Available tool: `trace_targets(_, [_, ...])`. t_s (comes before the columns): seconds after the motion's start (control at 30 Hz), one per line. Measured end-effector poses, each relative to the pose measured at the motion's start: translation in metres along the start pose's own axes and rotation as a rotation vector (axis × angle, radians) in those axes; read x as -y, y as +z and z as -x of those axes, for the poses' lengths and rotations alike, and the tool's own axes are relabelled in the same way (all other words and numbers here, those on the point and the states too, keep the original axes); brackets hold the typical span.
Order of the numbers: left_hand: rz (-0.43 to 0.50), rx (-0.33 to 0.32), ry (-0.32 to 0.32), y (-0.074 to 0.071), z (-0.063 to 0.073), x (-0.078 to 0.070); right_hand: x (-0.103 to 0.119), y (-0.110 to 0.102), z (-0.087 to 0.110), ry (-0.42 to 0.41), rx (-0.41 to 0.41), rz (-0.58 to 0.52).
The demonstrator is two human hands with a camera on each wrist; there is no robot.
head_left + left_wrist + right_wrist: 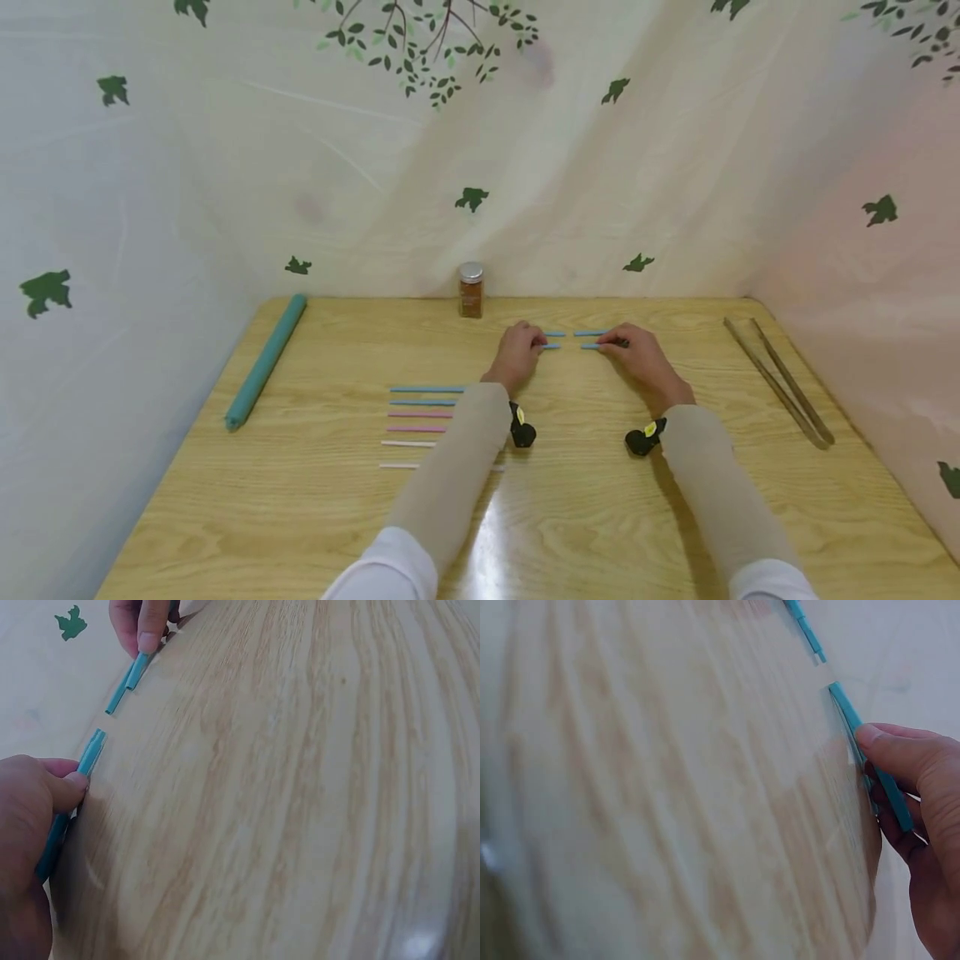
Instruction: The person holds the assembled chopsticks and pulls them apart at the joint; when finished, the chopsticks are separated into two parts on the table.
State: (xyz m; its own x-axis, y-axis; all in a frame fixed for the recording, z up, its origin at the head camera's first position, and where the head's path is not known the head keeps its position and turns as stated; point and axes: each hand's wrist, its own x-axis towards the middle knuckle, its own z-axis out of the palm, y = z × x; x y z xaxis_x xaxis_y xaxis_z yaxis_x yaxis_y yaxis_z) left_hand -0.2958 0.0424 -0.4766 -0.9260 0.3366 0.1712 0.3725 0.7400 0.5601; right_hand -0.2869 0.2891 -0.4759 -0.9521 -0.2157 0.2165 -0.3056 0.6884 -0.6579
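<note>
Between my hands at the far side of the table lie short blue sticks in two rows, their inner ends facing across a small gap. My left hand [517, 354] pinches the nearer left stick [552, 346] between thumb and fingers; a second left stick [555, 334] lies just behind it. Opposite, my right hand [637, 358] pinches the nearer right stick [588, 346], with another blue stick [589, 332] behind. In the right wrist view, thumb and fingers grip the blue stick [889, 796] along its middle. The left fingers partly cover the left sticks' outer ends.
Several sticks lie in a row under my left forearm: blue [426, 389], pink [418, 414] and white [407, 443]. A spice jar [471, 293] with a silver lid stands at the back. A green roll [266, 364] lies left, metal tongs [787, 387] right. Curtains enclose the table.
</note>
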Motion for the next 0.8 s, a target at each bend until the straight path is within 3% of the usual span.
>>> trace_targets(0.4, [-0.026, 0.017, -0.053, 0.001, 0.0, -0.009, 0.002, 0.001, -0.002, -0.057, 0.013, 0.067])
trace_targets(0.8, [-0.034, 0.042, -0.051, 0.0, -0.001, -0.013, 0.002, -0.001, -0.003, -0.103, 0.027, 0.123])
